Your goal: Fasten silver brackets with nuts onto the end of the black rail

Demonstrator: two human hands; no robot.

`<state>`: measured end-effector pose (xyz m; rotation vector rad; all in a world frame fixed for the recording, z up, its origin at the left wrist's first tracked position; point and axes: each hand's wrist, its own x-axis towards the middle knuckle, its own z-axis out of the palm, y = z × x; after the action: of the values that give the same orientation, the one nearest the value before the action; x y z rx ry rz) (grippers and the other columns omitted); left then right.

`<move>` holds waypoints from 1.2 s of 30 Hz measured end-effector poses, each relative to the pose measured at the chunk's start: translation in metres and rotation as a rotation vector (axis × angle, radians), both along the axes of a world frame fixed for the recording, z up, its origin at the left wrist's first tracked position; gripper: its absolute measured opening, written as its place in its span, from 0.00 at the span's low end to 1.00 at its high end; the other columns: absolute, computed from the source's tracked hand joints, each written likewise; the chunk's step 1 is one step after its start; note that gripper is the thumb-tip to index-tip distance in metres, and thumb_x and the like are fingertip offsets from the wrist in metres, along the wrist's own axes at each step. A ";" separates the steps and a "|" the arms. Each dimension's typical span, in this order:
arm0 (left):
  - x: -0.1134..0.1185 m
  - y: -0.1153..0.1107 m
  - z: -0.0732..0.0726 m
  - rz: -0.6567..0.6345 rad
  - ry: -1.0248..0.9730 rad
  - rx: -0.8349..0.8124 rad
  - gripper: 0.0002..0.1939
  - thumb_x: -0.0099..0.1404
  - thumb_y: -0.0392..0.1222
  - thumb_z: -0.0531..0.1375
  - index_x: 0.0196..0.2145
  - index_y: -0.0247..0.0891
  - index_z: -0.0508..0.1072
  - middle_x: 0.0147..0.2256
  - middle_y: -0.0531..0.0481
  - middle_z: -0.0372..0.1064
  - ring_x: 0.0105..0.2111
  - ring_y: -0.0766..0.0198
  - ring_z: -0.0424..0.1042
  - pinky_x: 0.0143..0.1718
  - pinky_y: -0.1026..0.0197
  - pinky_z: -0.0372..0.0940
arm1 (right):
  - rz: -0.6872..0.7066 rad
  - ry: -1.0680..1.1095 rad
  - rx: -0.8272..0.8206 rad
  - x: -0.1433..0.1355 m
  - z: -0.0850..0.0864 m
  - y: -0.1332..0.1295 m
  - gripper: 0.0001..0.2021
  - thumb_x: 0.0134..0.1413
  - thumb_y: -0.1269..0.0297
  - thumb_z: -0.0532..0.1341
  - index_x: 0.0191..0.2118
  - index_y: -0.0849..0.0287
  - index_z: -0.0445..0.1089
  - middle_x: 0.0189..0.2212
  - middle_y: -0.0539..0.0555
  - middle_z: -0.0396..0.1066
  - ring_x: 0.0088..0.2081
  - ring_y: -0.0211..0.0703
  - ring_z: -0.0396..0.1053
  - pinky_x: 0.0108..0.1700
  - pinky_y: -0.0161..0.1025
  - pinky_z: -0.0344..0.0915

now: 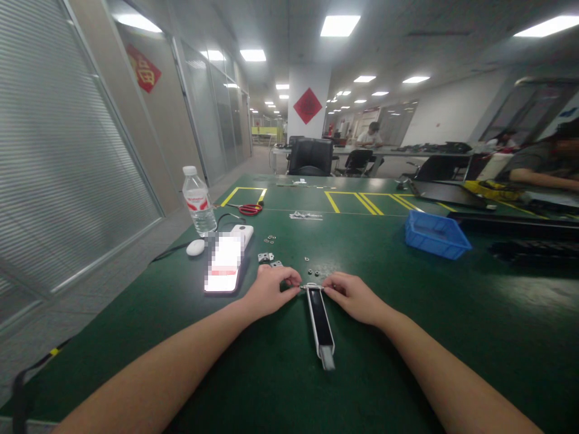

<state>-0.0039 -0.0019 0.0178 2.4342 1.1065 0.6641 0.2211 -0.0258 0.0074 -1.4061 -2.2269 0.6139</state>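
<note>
A long white-edged bar with a black inner face (321, 319) lies on the green table, and a grey piece (327, 358) sticks out of its near end. Across its far end runs a thin metal rod (312, 287). My left hand (274, 290) is closed, thumb and fingers pinching the rod's left end. At the right end, my right hand (355, 296) is pinched too, its fingertips partly covering the rod and the bar's corner. Just beyond sit small nuts (313, 272). Metal brackets (266, 257) lie beside my left hand, one partly hidden by it.
Left of my hands are a lit phone (224, 265), a white device (244, 234), a white round object (195, 248) and a water bottle (198, 205). Red-handled scissors (250, 209) and small washers (270, 239) lie farther off. A blue bin (436, 235) stands right; a person (543, 163) sits beyond.
</note>
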 end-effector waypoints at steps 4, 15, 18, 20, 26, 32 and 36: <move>0.001 0.000 -0.003 0.002 -0.021 0.014 0.06 0.58 0.36 0.59 0.35 0.40 0.70 0.33 0.56 0.74 0.35 0.64 0.72 0.47 0.54 0.53 | -0.001 0.007 0.010 0.000 -0.001 0.001 0.07 0.57 0.68 0.54 0.34 0.60 0.70 0.30 0.52 0.67 0.31 0.39 0.64 0.35 0.36 0.60; 0.004 0.002 -0.010 -0.008 -0.011 0.042 0.05 0.60 0.37 0.58 0.36 0.41 0.69 0.34 0.57 0.73 0.36 0.63 0.71 0.49 0.53 0.49 | -0.012 0.007 0.005 -0.001 -0.002 0.000 0.08 0.57 0.68 0.54 0.34 0.60 0.70 0.29 0.52 0.67 0.30 0.38 0.63 0.34 0.35 0.59; 0.004 0.002 -0.010 -0.015 -0.005 0.050 0.05 0.60 0.38 0.58 0.36 0.41 0.69 0.34 0.57 0.73 0.37 0.63 0.70 0.48 0.53 0.49 | -0.014 0.010 -0.001 -0.001 -0.001 0.000 0.07 0.57 0.68 0.54 0.34 0.60 0.70 0.29 0.52 0.67 0.29 0.38 0.63 0.33 0.35 0.59; 0.004 0.002 -0.010 -0.018 -0.002 0.050 0.05 0.61 0.39 0.58 0.36 0.41 0.69 0.34 0.57 0.73 0.37 0.63 0.70 0.48 0.53 0.49 | -0.015 0.010 0.000 -0.001 -0.001 0.000 0.08 0.57 0.68 0.54 0.34 0.60 0.70 0.29 0.52 0.67 0.29 0.38 0.63 0.33 0.35 0.59; 0.006 0.002 -0.010 -0.008 0.030 0.042 0.05 0.62 0.40 0.56 0.37 0.41 0.69 0.35 0.56 0.73 0.38 0.62 0.70 0.48 0.53 0.48 | -0.016 0.008 0.016 -0.001 -0.001 0.000 0.08 0.56 0.68 0.55 0.34 0.60 0.71 0.28 0.52 0.67 0.29 0.38 0.62 0.32 0.36 0.59; 0.004 0.000 -0.007 -0.010 0.028 0.023 0.09 0.58 0.39 0.59 0.38 0.41 0.68 0.36 0.55 0.72 0.39 0.60 0.70 0.49 0.53 0.49 | -0.080 0.108 -0.076 0.002 -0.002 0.000 0.11 0.53 0.64 0.57 0.40 0.62 0.72 0.27 0.51 0.68 0.26 0.37 0.62 0.30 0.35 0.60; 0.003 -0.001 -0.006 -0.005 0.032 -0.002 0.15 0.56 0.39 0.61 0.42 0.41 0.67 0.39 0.53 0.71 0.41 0.59 0.69 0.48 0.52 0.51 | -0.163 0.208 -0.075 0.005 -0.007 0.015 0.14 0.53 0.63 0.56 0.43 0.63 0.71 0.29 0.52 0.70 0.26 0.37 0.65 0.31 0.35 0.62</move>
<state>-0.0006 -0.0026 0.0119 2.4536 1.1124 0.6246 0.2265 -0.0107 0.0008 -1.4706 -1.9256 0.7563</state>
